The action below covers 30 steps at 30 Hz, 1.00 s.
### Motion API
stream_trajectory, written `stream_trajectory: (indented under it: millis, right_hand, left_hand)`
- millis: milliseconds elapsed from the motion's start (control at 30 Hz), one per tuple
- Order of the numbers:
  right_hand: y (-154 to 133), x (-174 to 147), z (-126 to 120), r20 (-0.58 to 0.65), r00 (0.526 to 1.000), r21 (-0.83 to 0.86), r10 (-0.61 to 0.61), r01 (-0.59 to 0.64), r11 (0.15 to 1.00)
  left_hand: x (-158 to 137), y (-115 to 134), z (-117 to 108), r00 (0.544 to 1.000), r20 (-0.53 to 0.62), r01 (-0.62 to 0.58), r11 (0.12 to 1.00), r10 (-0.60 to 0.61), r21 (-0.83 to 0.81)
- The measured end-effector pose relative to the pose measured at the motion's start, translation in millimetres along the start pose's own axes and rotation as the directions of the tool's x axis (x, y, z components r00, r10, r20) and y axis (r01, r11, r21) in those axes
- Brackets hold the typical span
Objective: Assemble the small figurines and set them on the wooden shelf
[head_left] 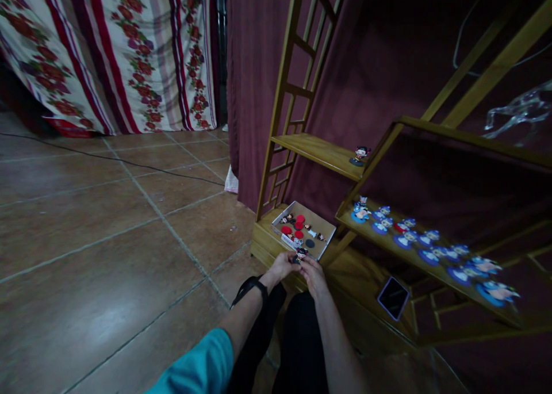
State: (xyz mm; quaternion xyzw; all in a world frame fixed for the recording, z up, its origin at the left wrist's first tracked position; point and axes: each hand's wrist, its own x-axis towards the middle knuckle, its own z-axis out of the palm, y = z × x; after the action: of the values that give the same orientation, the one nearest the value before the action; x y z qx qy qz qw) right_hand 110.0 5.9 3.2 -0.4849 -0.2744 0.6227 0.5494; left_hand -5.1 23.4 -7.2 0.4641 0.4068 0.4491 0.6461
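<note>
Between my two hands is a small black-haired figurine point(301, 254) on a dark base, upright in front of a shallow cardboard box. My left hand point(282, 266) is closed on its base from the left. From the right, my right hand point(313, 273) grips the same figurine with its fingertips. Just beyond them, the box point(326, 240) sits on the low wooden shelf. Inside it lie several small figurines, red round bases point(286, 230) and a dark disc point(310, 243). The near edge of the box is partly hidden by my hands.
One similar figurine point(359, 155) stands on the upper left shelf point(321, 152). Several blue-based figurines point(405, 240) line the right shelf. A tablet or phone point(393, 298) lies on the lower board. A black cable point(172, 175) crosses the tiled floor.
</note>
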Motion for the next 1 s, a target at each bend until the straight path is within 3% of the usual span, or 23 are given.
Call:
stream_trajectory:
  millis: [467, 1000]
  right_hand:
    - [11.9, 10.1, -11.6, 0.008, 1.000, 0.052, -0.030, 0.029, 0.998]
    - [13.5, 13.7, -14.1, 0.090, 0.991, 0.061, -0.094, 0.089, 0.994]
  left_hand:
    - [-6.5, 9.3, 0.1, 1.000, -0.028, 0.003, 1.000, -0.002, 0.030]
    - [0.8, 7.3, -2.0, 0.993, -0.024, 0.118, 0.993, -0.118, 0.011]
